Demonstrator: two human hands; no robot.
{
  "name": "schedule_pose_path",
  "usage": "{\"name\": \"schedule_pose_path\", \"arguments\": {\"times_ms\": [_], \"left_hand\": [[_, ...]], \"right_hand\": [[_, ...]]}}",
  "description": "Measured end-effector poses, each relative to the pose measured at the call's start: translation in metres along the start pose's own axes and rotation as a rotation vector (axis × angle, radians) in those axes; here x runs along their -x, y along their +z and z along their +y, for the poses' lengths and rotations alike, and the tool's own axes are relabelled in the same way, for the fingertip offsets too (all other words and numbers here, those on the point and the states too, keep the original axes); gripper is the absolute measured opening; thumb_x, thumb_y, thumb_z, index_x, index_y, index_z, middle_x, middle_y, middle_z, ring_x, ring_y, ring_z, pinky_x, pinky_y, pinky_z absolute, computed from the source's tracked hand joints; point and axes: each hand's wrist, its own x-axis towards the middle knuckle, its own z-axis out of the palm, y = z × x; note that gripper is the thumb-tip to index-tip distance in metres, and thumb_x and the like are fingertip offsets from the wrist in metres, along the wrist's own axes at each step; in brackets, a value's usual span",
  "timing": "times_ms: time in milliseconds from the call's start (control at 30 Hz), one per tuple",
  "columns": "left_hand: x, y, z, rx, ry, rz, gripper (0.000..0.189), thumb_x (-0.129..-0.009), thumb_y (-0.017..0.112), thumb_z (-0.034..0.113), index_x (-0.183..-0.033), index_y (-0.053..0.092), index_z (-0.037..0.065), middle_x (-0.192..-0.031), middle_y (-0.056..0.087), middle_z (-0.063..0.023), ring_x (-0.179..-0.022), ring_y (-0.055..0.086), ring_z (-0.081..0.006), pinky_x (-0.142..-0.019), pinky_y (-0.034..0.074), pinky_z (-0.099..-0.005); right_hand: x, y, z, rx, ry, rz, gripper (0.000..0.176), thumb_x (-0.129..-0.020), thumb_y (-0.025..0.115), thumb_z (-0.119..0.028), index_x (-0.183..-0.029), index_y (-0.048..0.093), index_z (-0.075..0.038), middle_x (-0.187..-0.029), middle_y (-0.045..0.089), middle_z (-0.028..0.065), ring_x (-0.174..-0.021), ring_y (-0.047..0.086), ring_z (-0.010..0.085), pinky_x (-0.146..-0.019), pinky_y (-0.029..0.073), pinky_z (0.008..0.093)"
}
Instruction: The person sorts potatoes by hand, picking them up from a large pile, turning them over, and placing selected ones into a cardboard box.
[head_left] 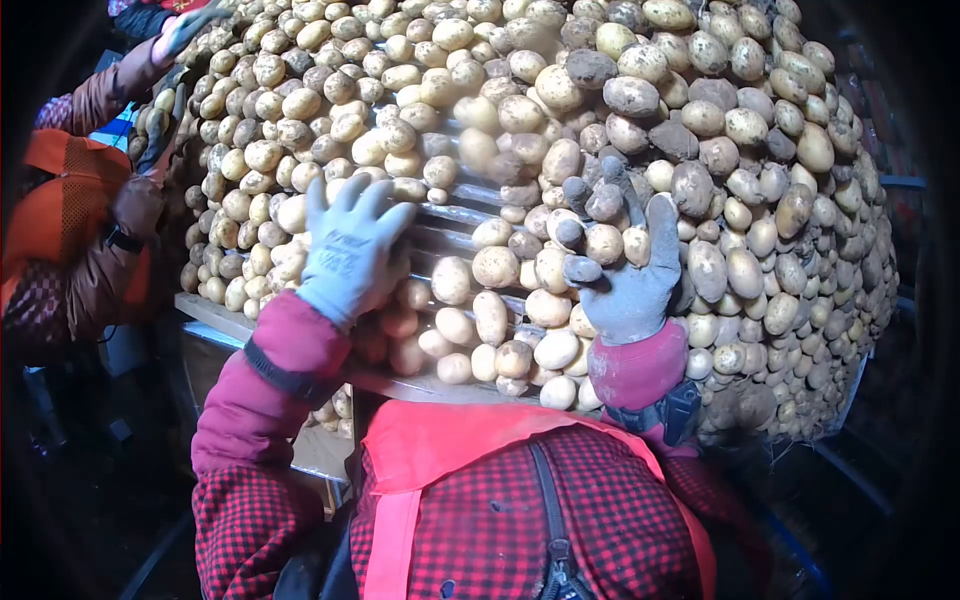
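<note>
My left hand (350,250), in a grey-blue glove, lies back-up over the potatoes with its fingers spread, and I see nothing held in it. Beneath and beside its palm are several pale potatoes (452,280). Palm up, my right hand (628,285) wears a soiled grey glove. Its fingers curl around a few small potatoes (604,244), one of them dark and dirt-covered. Between my hands, the metal bars (440,240) of a slatted surface show through gaps among the potatoes.
A large heap of potatoes (760,200), many muddy, rises at the right, with dark clods among them. A ledge (440,388) runs along the near edge. At the left, another person in an orange vest (75,195) reaches toward the potatoes with gloved hands.
</note>
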Motion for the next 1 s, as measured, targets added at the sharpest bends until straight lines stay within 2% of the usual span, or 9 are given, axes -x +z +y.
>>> {"name": "schedule_pose_path", "arguments": {"times_ms": [33, 233, 333, 433, 500, 667, 800, 900, 1000], "left_hand": [[0.011, 0.003, -0.003, 0.018, -0.042, 0.053, 0.044, -0.075, 0.075, 0.024, -0.117, 0.068, 0.020, -0.130, 0.058, -0.0087, -0.130, 0.049, -0.0316, -0.110, 0.029, -0.0657], [0.010, 0.007, -0.030, 0.023, -0.199, 0.125, 0.037, -0.081, 0.075, 0.028, -0.117, 0.070, 0.022, -0.134, 0.059, -0.0090, -0.130, 0.050, -0.0329, -0.107, 0.032, -0.0595], [0.007, 0.004, -0.059, -0.306, -0.279, 0.038, 0.036, -0.086, 0.074, 0.031, -0.121, 0.071, 0.021, -0.142, 0.058, -0.0100, -0.136, 0.047, -0.0348, -0.113, 0.032, -0.0580], [0.003, -0.005, -0.053, -0.262, -0.097, 0.135, 0.040, -0.082, 0.076, 0.026, -0.121, 0.069, 0.020, -0.135, 0.062, -0.0093, -0.127, 0.054, -0.0348, -0.110, 0.036, -0.0553], [-0.011, -0.002, -0.032, -0.035, 0.102, 0.063, 0.043, -0.083, 0.073, 0.020, -0.125, 0.066, 0.017, -0.112, 0.066, -0.0056, -0.101, 0.063, -0.0263, -0.086, 0.050, -0.0451], [-0.044, 0.049, 0.017, -0.269, 0.124, -0.164, 0.044, -0.094, 0.057, 0.021, -0.137, 0.059, 0.017, -0.103, 0.063, -0.0056, -0.087, 0.065, -0.0211, -0.069, 0.050, -0.0387], [-0.046, 0.053, 0.027, -0.384, 0.151, -0.215, 0.031, -0.093, 0.058, 0.018, -0.123, 0.063, 0.011, -0.103, 0.060, -0.0070, -0.086, 0.065, -0.0227, -0.064, 0.050, -0.0430], [-0.040, 0.059, 0.017, -0.309, 0.186, -0.187, 0.022, -0.093, 0.059, 0.019, -0.113, 0.065, 0.012, -0.102, 0.060, -0.0069, -0.088, 0.064, -0.0233, -0.064, 0.049, -0.0421], [-0.035, 0.055, 0.017, -0.294, 0.218, -0.165, 0.015, -0.092, 0.060, 0.020, -0.105, 0.066, 0.015, -0.102, 0.059, -0.0076, -0.089, 0.064, -0.0243, -0.066, 0.051, -0.0415]], "right_hand": [[0.001, 0.000, 0.002, -0.008, 0.010, -0.005, 0.059, -0.106, 0.042, -0.054, -0.151, 0.046, -0.015, -0.132, 0.059, 0.0100, -0.098, 0.060, 0.0265, -0.059, 0.046, 0.0271], [0.004, 0.000, 0.000, -0.026, 0.021, -0.003, 0.060, -0.106, 0.042, -0.054, -0.151, 0.046, -0.015, -0.132, 0.059, 0.0110, -0.099, 0.060, 0.0269, -0.059, 0.046, 0.0270], [0.008, 0.001, -0.001, -0.021, 0.028, 0.000, 0.060, -0.106, 0.042, -0.055, -0.151, 0.046, -0.016, -0.132, 0.059, 0.0114, -0.099, 0.060, 0.0271, -0.059, 0.047, 0.0269], [0.013, 0.001, 0.001, -0.012, 0.048, 0.020, 0.060, -0.106, 0.041, -0.055, -0.151, 0.046, -0.016, -0.132, 0.059, 0.0119, -0.100, 0.061, 0.0273, -0.059, 0.047, 0.0269], [0.018, 0.002, 0.005, 0.001, 0.085, 0.049, 0.060, -0.106, 0.041, -0.055, -0.151, 0.046, -0.016, -0.132, 0.059, 0.0123, -0.100, 0.061, 0.0274, -0.059, 0.047, 0.0269], [0.034, 0.005, 0.029, 0.167, 0.240, 0.145, 0.068, -0.102, 0.043, -0.064, -0.147, 0.046, -0.013, -0.123, 0.061, 0.0148, -0.088, 0.064, 0.0249, -0.056, 0.048, 0.0269], [0.040, 0.003, 0.050, 0.080, 0.363, 0.170, 0.053, -0.104, 0.049, -0.051, -0.138, 0.051, -0.011, -0.119, 0.064, 0.0212, -0.077, 0.064, 0.0214, -0.049, 0.053, 0.0310], [0.037, -0.014, 0.048, -0.031, 0.412, 0.074, 0.053, -0.109, 0.037, -0.042, -0.150, 0.046, -0.011, -0.126, 0.058, 0.0106, -0.096, 0.066, 0.0268, -0.067, 0.053, 0.0289], [0.040, -0.015, 0.049, 0.209, 0.259, 0.062, 0.049, -0.102, 0.049, -0.006, -0.151, 0.045, -0.010, -0.127, 0.060, 0.0104, -0.098, 0.067, 0.0227, -0.068, 0.054, 0.0265]]}}
